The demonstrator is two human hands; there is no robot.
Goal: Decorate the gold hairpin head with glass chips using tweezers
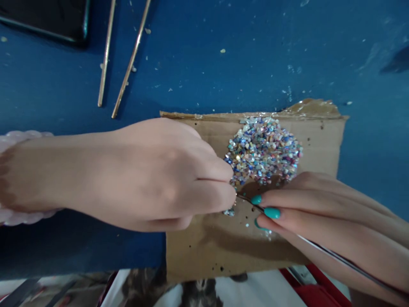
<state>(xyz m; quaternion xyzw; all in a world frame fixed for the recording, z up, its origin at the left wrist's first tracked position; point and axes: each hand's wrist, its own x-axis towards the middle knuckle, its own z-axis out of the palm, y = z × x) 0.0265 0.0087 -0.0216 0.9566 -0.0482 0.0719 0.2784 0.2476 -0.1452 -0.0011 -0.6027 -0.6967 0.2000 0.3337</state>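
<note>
My left hand [172, 179], with a pale beaded bracelet [27, 218] at the wrist, is closed over a sheet of cardboard [191, 251]. Its fingers curl under and hide whatever they grip. A few glittery chips [228, 211] show just beside its fingertips. My right hand [306, 209], with teal nails, pinches a thin metal tool [335, 258] like a slim rod. The tool's dark tip reaches the left fingers. Behind both hands, a heap of small multicoloured shiny chips [265, 149] lies spread on the cardboard.
Two thin metal rods [128, 72] lie on the blue table [223, 68] at the upper left, near a dark flat device [44, 19]. Clear crumpled film or dried glue covers the cardboard's torn back flap [313, 108]. Small flakes are scattered over the table.
</note>
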